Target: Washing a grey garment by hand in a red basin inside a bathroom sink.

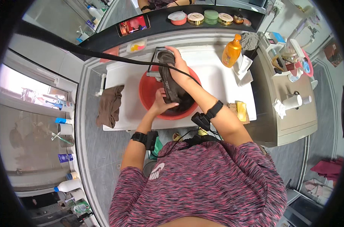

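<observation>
A red plastic basin (145, 98) stands in the white sink, with dark wet cloth in it. My right hand (177, 66) holds the upper part of a dark grey garment (172, 85) beside the faucet (153, 74), its fingers around the bunched cloth. The garment hangs down into the basin. My left hand (162, 103) is at the garment's lower part over the basin's near side, thumb and fingers apart, the palm against or close beside the cloth; whether it grips is unclear. A brown folded cloth (110, 106) lies over the sink counter's left end.
An orange pump bottle (231, 52) and white tubes (245, 66) stand at the right back. A yellow soap bar (241, 111) lies at the right front edge. A phone (133, 25) and cosmetic jars (211, 17) rest on the black shelf. A black cable (118, 57) crosses above the basin.
</observation>
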`<state>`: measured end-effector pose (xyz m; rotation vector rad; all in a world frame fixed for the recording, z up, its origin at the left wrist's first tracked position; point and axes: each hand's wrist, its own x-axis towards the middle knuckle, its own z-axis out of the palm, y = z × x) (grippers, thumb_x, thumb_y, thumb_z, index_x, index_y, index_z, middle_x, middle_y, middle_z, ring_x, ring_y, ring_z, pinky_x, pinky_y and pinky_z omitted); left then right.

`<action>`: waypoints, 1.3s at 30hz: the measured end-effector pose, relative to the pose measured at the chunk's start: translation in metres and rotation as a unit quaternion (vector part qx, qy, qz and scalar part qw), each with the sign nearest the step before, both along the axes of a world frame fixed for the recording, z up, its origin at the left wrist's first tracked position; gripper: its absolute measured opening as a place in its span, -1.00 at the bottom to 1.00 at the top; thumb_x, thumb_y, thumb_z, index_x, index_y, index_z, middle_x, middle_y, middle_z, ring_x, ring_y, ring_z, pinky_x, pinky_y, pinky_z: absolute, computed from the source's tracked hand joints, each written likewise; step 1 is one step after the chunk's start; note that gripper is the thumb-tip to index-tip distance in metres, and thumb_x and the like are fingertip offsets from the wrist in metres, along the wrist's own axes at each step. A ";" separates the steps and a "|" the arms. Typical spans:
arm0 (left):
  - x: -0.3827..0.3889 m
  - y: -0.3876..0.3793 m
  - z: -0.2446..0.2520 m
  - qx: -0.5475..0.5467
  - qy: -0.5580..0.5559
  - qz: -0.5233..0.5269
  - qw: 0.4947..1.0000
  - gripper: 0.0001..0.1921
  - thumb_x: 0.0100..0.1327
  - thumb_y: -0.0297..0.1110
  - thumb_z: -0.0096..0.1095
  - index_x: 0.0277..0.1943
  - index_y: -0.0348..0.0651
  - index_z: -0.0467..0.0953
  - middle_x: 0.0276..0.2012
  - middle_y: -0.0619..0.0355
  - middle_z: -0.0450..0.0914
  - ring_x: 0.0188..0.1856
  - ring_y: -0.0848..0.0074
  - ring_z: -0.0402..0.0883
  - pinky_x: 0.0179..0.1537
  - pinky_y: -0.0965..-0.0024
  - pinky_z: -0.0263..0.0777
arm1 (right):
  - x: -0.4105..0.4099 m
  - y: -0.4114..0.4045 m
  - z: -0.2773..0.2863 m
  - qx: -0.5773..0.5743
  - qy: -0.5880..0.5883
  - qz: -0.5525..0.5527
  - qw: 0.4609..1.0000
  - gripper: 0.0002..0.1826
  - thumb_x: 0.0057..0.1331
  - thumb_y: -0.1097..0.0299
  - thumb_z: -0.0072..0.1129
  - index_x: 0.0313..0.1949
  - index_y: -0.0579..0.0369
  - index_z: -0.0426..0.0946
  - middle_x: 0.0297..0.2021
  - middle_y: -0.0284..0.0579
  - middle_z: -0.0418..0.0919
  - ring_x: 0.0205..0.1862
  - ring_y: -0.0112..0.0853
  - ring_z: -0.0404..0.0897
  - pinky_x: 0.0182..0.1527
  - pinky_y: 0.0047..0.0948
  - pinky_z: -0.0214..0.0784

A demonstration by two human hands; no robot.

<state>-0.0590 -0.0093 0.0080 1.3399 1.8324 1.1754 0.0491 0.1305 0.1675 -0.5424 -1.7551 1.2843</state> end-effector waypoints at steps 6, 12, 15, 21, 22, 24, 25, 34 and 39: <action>0.004 0.000 -0.051 0.017 0.101 0.045 0.994 0.00 -0.22 -0.13 0.61 0.13 -0.38 0.00 0.01 -0.07 0.16 0.03 0.24 0.28 0.08 0.27 0.28 | -0.013 0.011 -0.011 -0.071 0.083 -0.029 0.994 -0.40 0.13 0.74 -0.09 0.18 0.01 0.24 0.01 0.06 0.45 0.12 -0.15 0.43 0.16 -0.36 0.22; 0.021 -0.006 -0.061 -0.024 0.036 0.121 0.992 -0.42 0.07 -0.25 0.40 0.03 -0.38 0.26 -0.03 -0.15 0.41 -0.03 0.10 0.49 -0.01 0.22 0.39 | -0.018 0.018 -0.011 -0.093 0.123 -0.074 0.985 -0.43 0.09 0.79 -0.15 0.11 0.11 0.29 0.00 0.01 0.40 0.12 -0.25 0.37 0.22 -0.43 0.12; 0.006 -0.011 -0.057 -0.053 0.131 0.117 0.983 -0.66 0.18 -0.37 0.25 -0.04 -0.34 0.42 -0.22 -0.04 0.55 -0.16 0.20 0.56 -0.08 0.28 0.43 | -0.016 0.024 -0.019 -0.119 0.119 -0.081 0.982 -0.50 0.12 0.78 -0.15 0.07 0.12 0.32 -0.05 -0.09 0.42 0.04 -0.33 0.40 0.16 -0.47 0.17; -0.027 -0.023 -0.018 -0.005 -0.054 0.200 0.978 -0.67 0.29 -0.31 0.10 0.06 -0.26 0.40 -0.15 0.14 0.54 -0.11 0.46 0.51 -0.06 0.39 0.39 | 0.000 0.051 -0.033 -0.112 0.093 -0.107 0.984 -0.67 0.21 0.71 -0.13 -0.05 0.13 0.37 -0.15 -0.16 0.47 -0.07 -0.42 0.44 0.06 -0.52 0.23; -0.033 -0.022 -0.001 0.015 -0.106 0.209 0.972 -0.66 0.32 -0.29 0.05 0.10 -0.23 0.37 -0.09 0.17 0.52 -0.08 0.51 0.48 -0.05 0.41 0.37 | 0.007 0.056 -0.035 -0.128 0.074 -0.107 0.983 -0.69 0.22 0.71 -0.14 -0.06 0.14 0.38 -0.17 -0.16 0.48 -0.09 -0.42 0.45 0.04 -0.50 0.26; -0.044 -0.023 0.035 -0.015 -0.269 0.249 0.930 -0.65 0.38 -0.27 -0.07 0.15 -0.21 0.31 0.00 0.15 0.48 0.02 0.50 0.46 0.01 0.39 0.37 | 0.019 0.060 -0.039 -0.173 0.067 -0.099 0.978 -0.71 0.19 0.65 -0.05 -0.08 0.16 0.36 -0.24 -0.01 0.51 -0.13 -0.23 0.50 0.01 -0.41 0.29; -0.041 -0.024 0.050 0.070 -0.350 0.212 0.910 -0.67 0.39 -0.29 -0.10 0.13 -0.21 0.32 0.00 0.14 0.49 0.04 0.47 0.47 0.03 0.37 0.38 | 0.023 0.059 -0.044 -0.178 0.061 -0.101 0.977 -0.71 0.19 0.65 -0.05 -0.08 0.16 0.36 -0.24 -0.01 0.51 -0.13 -0.23 0.50 0.01 -0.41 0.29; 0.000 0.007 0.086 0.100 -0.597 0.086 0.791 -0.74 0.40 -0.33 -0.16 0.04 -0.22 0.41 -0.07 0.10 0.56 -0.05 0.39 0.56 0.04 0.30 0.45 | 0.040 0.011 -0.104 -0.083 -0.206 0.289 0.931 -0.49 0.12 0.20 0.12 0.06 0.15 0.37 -0.03 0.10 0.46 0.10 -0.12 0.40 0.17 -0.30 0.19; -0.001 0.007 0.043 0.079 -0.673 0.064 0.733 -0.68 0.40 -0.31 -0.15 0.07 -0.29 0.41 -0.02 0.00 0.55 0.02 0.30 0.55 0.10 0.20 0.42 | 0.067 -0.008 -0.125 -0.070 -0.250 0.335 0.906 -0.21 0.07 -0.06 0.28 0.18 0.13 0.22 -0.05 0.10 0.50 0.02 -0.14 0.49 0.11 -0.29 0.27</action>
